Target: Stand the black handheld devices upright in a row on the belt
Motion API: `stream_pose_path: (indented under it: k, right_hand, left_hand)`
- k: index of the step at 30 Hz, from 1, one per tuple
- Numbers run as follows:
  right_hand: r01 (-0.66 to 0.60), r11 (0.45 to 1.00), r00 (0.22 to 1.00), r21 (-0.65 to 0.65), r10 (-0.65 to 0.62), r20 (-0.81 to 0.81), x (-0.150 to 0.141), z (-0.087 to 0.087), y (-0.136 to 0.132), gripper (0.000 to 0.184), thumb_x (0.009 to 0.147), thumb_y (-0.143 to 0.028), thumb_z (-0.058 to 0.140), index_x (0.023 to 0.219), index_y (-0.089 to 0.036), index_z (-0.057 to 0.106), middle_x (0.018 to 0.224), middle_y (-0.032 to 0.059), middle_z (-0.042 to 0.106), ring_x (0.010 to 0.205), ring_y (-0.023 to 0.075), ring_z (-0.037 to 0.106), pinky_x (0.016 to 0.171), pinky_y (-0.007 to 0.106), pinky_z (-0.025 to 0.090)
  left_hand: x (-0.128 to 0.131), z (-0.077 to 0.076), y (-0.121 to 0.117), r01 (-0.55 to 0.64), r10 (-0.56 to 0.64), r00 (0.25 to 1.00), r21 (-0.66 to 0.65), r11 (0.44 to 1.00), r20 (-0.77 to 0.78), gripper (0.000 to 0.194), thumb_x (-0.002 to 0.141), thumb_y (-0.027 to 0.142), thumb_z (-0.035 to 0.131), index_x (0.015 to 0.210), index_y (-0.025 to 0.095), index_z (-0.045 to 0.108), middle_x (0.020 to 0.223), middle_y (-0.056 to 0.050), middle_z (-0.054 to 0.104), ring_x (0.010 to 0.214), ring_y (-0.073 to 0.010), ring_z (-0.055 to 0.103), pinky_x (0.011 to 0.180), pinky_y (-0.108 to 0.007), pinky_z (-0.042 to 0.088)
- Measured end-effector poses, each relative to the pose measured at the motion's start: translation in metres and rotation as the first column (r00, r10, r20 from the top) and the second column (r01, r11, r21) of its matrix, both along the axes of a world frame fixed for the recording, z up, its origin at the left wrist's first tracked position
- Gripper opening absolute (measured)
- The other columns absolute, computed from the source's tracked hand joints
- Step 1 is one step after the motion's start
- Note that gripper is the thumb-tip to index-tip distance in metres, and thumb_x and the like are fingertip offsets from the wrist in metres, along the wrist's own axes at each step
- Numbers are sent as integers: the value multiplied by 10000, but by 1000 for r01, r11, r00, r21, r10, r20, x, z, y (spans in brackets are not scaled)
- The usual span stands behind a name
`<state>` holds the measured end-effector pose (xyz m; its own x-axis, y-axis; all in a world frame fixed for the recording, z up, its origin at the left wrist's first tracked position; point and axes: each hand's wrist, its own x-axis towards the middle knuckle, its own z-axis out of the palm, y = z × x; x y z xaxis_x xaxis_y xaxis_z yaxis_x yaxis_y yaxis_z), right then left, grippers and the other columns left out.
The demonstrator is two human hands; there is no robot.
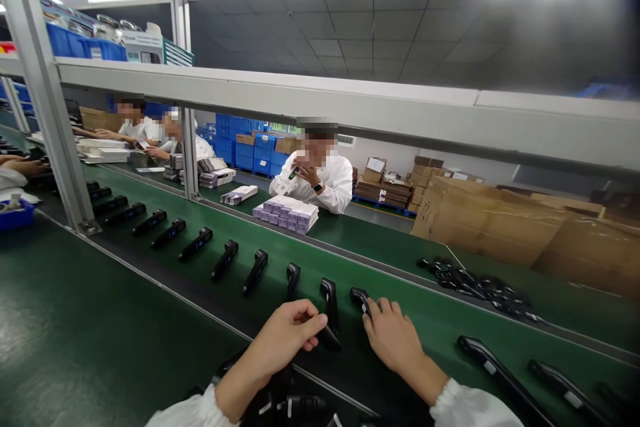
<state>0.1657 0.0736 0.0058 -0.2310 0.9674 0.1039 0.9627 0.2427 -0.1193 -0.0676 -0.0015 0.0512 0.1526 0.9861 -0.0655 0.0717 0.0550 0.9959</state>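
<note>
A green conveyor belt (400, 293) runs from far left to near right, carrying a row of several black handheld devices. My left hand (287, 340) curls its fingers on the near end of one black device (329, 300) lying on the belt. My right hand (393, 337) rests palm down on the neighbouring black device (359, 296), fingertips over its head. More black devices (290, 407) lie in a heap just below my wrists.
Across the belt a person in white (315, 180) sits holding a device, with stacked small white-purple boxes (286, 213) in front. Two more people sit far left. Cardboard cartons (500, 220) stand right, a pile of black parts (475, 283) beside them. Metal frame posts (45, 100) rise at left.
</note>
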Motion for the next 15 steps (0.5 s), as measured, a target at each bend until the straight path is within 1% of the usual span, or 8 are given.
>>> stream_pose_path:
  k: [2, 4, 6, 8, 9, 11, 13, 15]
  right_hand:
    - [-109, 989, 953, -104, 74, -293, -2, 23, -17, 456, 926, -345, 463, 1365, -229, 509, 1297, 111, 545, 1166, 282, 506, 901, 376, 456]
    - [-311, 925, 800, -220, 130, -586, -10, 41, -34, 486, 866, -385, 569, 1335, -265, 535, 1242, 66, 579, 1074, 221, 552, 873, 312, 466]
    - [-469, 837, 662, -283, 121, -740, -22, 49, -47, 447, 809, -364, 634, 1238, -240, 612, 1045, 39, 638, 918, 178, 582, 801, 270, 471]
    - [-532, 777, 603, -336, 69, -795, -30, 47, -52, 373, 794, -332, 629, 1145, -209, 657, 828, 8, 612, 766, 150, 563, 698, 250, 469]
    - [-526, 768, 597, -365, 27, -802, -32, 43, -51, 348, 795, -324, 611, 1117, -201, 662, 765, -3, 578, 717, 145, 547, 647, 244, 464]
    - [-421, 823, 621, -381, -45, -782, -32, 31, -43, 319, 789, -297, 583, 1085, -198, 651, 782, 5, 559, 717, 155, 549, 610, 243, 466]
    - [-252, 918, 701, -307, -45, -712, -28, 17, -33, 281, 788, -256, 561, 1054, -207, 637, 922, 41, 590, 826, 183, 583, 693, 264, 484]
    - [-127, 963, 812, -240, -38, -582, -24, 6, -24, 245, 805, -206, 529, 1029, -216, 630, 1068, 75, 594, 925, 205, 600, 778, 281, 473]
  left_hand:
    - [-2, -5, -5, 64, -66, 995, -38, 997, -69, 410, 771, 566, 668, 744, 170, 566, 675, -4, 577, 703, -177, 610, 692, -289, 494]
    - [2, -11, -8, 88, -93, 994, -96, 992, -51, 427, 741, 574, 688, 736, 172, 545, 647, 3, 564, 699, -194, 629, 676, -298, 501]
    - [8, -14, -10, 91, -90, 996, -138, 986, 14, 453, 719, 591, 694, 727, 179, 507, 646, 6, 559, 709, -214, 650, 671, -308, 511]
    - [10, -12, -11, 83, -81, 997, -133, 988, 15, 450, 750, 606, 647, 753, 181, 500, 703, -9, 575, 743, -229, 661, 673, -313, 515]
    - [8, -8, -12, 72, -78, 995, -99, 992, -54, 428, 778, 597, 616, 788, 180, 521, 755, -23, 592, 779, -233, 657, 687, -314, 512]
    - [-5, 1, -15, 66, -56, 946, 23, 998, -320, 355, 801, 533, 607, 892, 190, 587, 889, -49, 615, 884, -248, 627, 743, -327, 494]
    - [-24, 8, -19, 124, -29, 794, 115, 986, -608, 333, 740, 429, 691, 999, 227, 638, 1033, -67, 616, 1005, -285, 575, 821, -360, 463]
    - [-41, 8, -23, 213, -60, 623, 96, 972, -780, 411, 671, 342, 743, 1065, 259, 663, 1122, -88, 607, 1060, -330, 550, 860, -413, 441]
